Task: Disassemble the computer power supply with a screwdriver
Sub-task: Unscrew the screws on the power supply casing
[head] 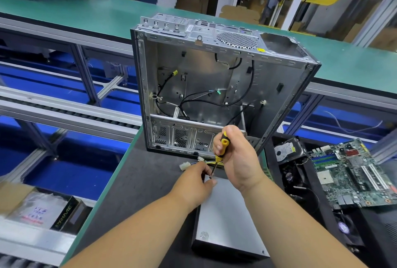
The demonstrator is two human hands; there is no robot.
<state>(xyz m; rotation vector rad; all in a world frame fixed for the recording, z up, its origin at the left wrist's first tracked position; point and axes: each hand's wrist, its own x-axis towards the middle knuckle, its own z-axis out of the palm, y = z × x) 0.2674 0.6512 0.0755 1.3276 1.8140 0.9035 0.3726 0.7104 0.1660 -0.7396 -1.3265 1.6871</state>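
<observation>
A grey metal power supply [225, 222] lies flat on the dark mat in front of me, its cable bundle with white plugs [194, 163] trailing from its far end. My right hand [238, 158] grips a yellow-and-black screwdriver [221, 149], tilted, with the tip down at the supply's far left corner. My left hand [196, 180] rests at that corner, its fingers pinching around the screwdriver's tip. The screw itself is hidden by the fingers.
An emptied computer case [214, 87] stands open just behind the supply, loose wires inside. To the right lie a hard drive [286, 149], a fan and a green motherboard [352, 173]. A green conveyor [86, 16] runs behind; the bench's left edge drops to rails and boxes.
</observation>
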